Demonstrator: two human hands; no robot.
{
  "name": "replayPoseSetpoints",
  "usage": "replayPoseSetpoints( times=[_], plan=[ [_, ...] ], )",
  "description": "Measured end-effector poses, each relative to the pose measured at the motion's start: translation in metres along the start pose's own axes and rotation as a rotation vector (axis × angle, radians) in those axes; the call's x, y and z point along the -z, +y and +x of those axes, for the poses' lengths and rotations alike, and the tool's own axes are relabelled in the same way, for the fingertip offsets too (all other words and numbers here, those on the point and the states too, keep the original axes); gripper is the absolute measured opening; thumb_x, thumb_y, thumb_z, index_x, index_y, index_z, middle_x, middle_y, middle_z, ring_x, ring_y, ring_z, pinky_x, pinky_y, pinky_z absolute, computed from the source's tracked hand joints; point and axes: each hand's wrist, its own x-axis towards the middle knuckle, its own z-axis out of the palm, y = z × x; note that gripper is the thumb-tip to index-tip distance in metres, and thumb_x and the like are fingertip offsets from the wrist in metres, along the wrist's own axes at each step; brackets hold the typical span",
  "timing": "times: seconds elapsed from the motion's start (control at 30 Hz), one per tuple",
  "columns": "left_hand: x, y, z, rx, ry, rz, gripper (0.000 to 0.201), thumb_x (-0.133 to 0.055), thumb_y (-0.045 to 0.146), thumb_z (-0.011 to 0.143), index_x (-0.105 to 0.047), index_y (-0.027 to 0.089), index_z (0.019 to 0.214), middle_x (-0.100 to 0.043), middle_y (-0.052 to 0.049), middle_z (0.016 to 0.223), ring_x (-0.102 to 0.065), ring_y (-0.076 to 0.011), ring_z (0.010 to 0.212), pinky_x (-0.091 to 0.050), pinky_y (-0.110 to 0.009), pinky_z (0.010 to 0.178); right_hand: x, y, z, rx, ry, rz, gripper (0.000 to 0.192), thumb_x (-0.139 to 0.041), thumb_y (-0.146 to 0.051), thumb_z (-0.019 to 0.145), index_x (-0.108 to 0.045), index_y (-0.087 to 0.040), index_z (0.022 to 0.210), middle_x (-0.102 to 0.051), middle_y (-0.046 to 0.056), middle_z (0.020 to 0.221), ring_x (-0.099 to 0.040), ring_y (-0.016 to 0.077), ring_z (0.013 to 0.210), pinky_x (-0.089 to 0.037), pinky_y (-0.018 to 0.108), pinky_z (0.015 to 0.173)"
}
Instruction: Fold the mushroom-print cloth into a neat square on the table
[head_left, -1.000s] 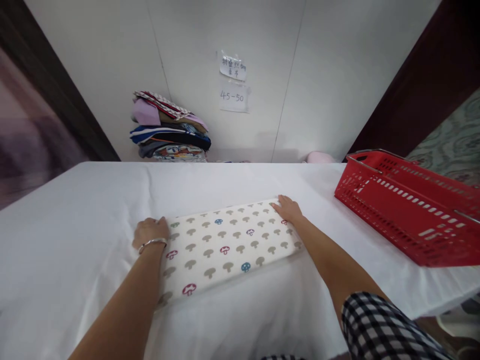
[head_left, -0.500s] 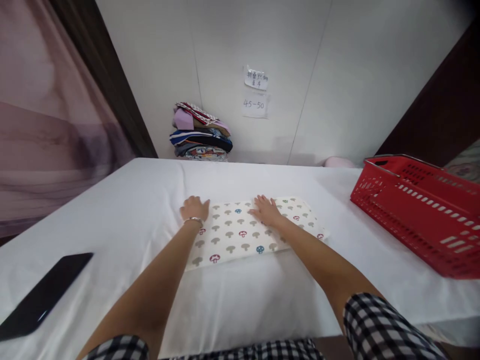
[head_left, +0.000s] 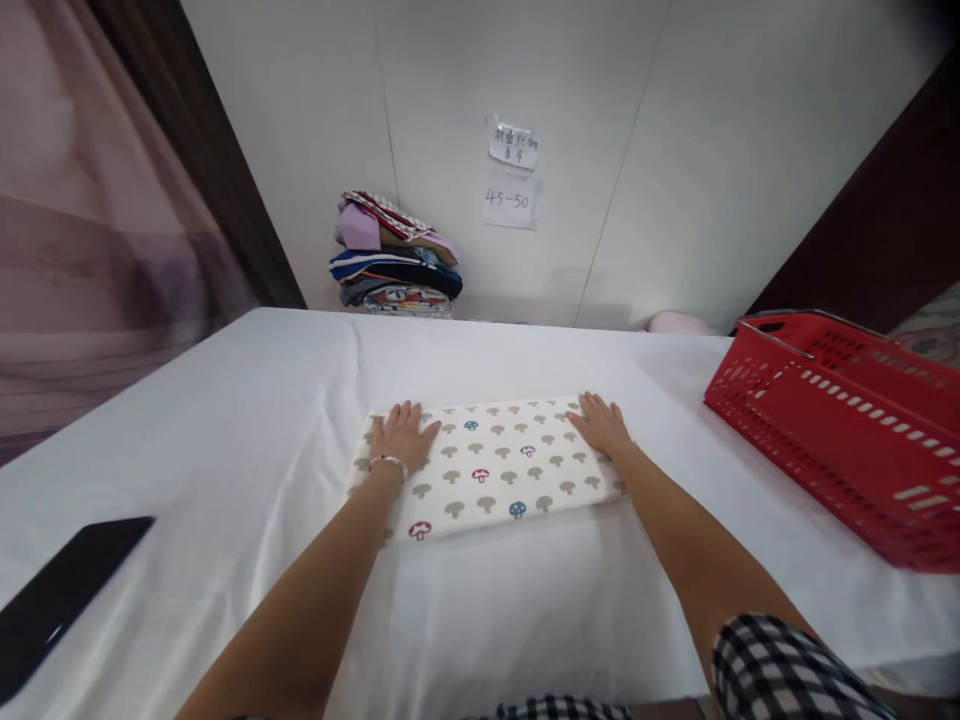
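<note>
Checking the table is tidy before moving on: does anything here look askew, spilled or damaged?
Nothing stands out. The mushroom-print cloth lies flat and folded on the white table, with the left hand and right hand pressed flat on its ends. The red basket sits upright, and the black phone lies flat near the edge.

- A clothes-folding workstation, likely a small workshop.
- White-covered table [head_left: 225, 400], folded garment stack [head_left: 394, 260] by the wall.
- Handwritten paper labels [head_left: 512, 170], red plastic basket [head_left: 847, 430].
</note>
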Motion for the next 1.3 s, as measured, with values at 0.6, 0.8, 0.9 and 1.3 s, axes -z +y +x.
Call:
replayPoseSetpoints(
  times=[0.6,0.8,0.9,1.3],
  plan=[
    [0.018,-0.023,-0.025,0.087,0.027,-0.097,0.069,-0.029,0.058,0.085,-0.028,0.018,0.141,-0.017,-0.010,0.151,-0.011,-0.0257,0.139,-0.016,-0.046,0.109,0.010,-0.028,-0.052,0.140,0.002,-0.016,0.058,-0.022,-0.049,0.092,-0.027,-0.020,0.141,-0.014,0.007,0.151,-0.009,0.0217,0.139,-0.007,0.048,0.109],
    [0.013,-0.053,-0.080,0.127,-0.038,-0.089,0.063,-0.033,0.054,0.086,-0.032,0.020,0.139,-0.019,-0.009,0.150,-0.022,-0.0268,0.136,-0.022,-0.045,0.106,-0.007,-0.033,-0.086,0.197,-0.012,-0.017,0.054,-0.023,-0.048,0.091,-0.034,-0.024,0.138,-0.023,0.005,0.149,-0.016,0.0225,0.138,-0.015,0.048,0.108],
    [0.016,-0.056,-0.095,0.171,0.009,-0.123,0.057,-0.036,0.049,0.086,-0.038,0.020,0.135,-0.031,-0.011,0.146,-0.032,-0.0262,0.131,-0.028,-0.041,0.103,-0.005,-0.044,-0.091,0.213,0.015,-0.022,0.055,-0.022,-0.049,0.091,-0.035,-0.023,0.137,-0.022,0.007,0.149,-0.015,0.0242,0.138,-0.015,0.050,0.107],
    [0.038,-0.055,-0.094,0.466,-0.045,-0.603,0.041,-0.051,0.046,0.078,-0.063,0.012,0.098,-0.064,-0.017,0.107,-0.057,-0.0298,0.106,-0.043,-0.036,0.087,0.008,-0.099,-0.108,0.287,-0.090,0.097,0.059,-0.023,-0.050,0.090,-0.027,-0.022,0.142,-0.016,0.004,0.151,-0.008,0.0213,0.139,-0.008,0.046,0.111]
  ],
)
